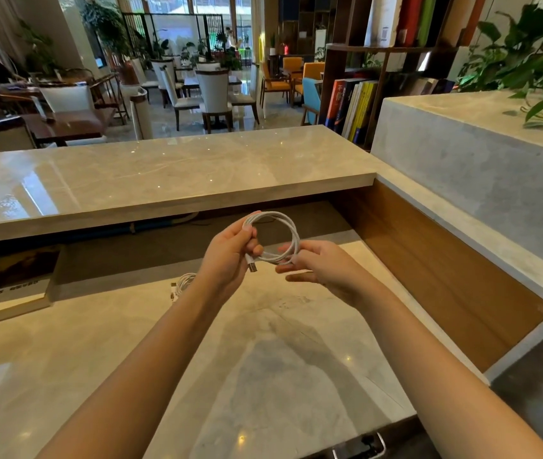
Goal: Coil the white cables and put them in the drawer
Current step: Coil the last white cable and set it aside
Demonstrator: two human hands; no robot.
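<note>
A white cable (pixel 291 231) is wound into a round coil, held in the air above the marble desk (pixel 263 359). My left hand (pixel 230 256) pinches the coil's left side, and a USB plug sticks out below its fingers. My right hand (pixel 316 265) grips the coil's lower right side. A second white cable (pixel 182 284) lies in a small bundle on the desk, partly hidden behind my left forearm. At the bottom edge a drawer (pixel 359 448) with a metal handle shows only in part.
A raised marble counter (pixel 164 173) runs across the back of the desk, with a wood-lined wall (pixel 429 276) on the right. A book (pixel 12 289) lies at the left under the counter. Chairs, tables and bookshelves stand beyond.
</note>
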